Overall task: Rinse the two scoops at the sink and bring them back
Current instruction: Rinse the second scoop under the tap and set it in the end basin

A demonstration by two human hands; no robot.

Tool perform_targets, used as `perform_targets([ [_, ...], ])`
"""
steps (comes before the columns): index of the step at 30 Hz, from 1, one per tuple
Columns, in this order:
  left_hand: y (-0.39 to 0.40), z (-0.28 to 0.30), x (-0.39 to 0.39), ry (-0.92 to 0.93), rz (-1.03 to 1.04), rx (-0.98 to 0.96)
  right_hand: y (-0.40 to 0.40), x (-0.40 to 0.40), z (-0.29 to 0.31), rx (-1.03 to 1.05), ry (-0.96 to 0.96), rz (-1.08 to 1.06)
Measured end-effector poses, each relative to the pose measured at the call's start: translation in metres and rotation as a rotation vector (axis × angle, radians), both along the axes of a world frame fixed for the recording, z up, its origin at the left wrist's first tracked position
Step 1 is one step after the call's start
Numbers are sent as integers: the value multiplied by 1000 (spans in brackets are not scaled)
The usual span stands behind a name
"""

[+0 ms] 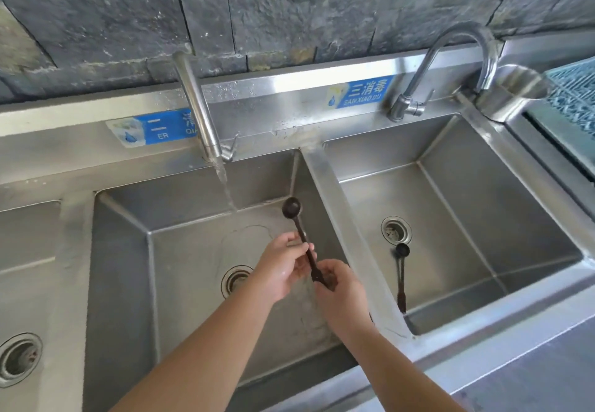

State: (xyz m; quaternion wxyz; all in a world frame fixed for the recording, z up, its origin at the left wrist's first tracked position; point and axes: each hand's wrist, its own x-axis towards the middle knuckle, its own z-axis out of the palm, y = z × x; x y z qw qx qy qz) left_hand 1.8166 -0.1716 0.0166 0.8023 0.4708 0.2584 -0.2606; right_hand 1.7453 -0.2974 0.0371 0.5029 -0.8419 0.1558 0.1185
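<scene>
A dark long-handled scoop (291, 208) is held over the middle sink basin (180, 270), bowl up, just right of the running water stream (227, 186). My right hand (338, 286) grips the lower end of its handle. My left hand (281, 265) pinches the handle's middle with fingertips. A second dark scoop (401, 270) lies in the right basin (483, 218), bowl beside the drain, handle leaning on the near wall.
The steel faucet (196, 105) runs into the middle basin; a curved faucet (450, 57) stands over the right one. A steel cup (512, 92) and blue-green mat (573, 96) sit at far right. A third basin (25, 250) is at left.
</scene>
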Motion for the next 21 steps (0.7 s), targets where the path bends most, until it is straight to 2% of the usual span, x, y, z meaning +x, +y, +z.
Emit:
perform_targets([
  [5, -42, 7, 6, -89, -190, 137, -44, 7, 1, 42, -23, -165],
  [11, -129, 3, 28, -102, -282, 264, -130, 55, -10, 29, 4, -193],
  [17, -232, -30, 54, -3, -244, 429, -223, 103, -45, -12, 139, -142],
  [21, -278, -75, 67, 127, -192, 435, -265, 132, -86, -78, 297, -64],
])
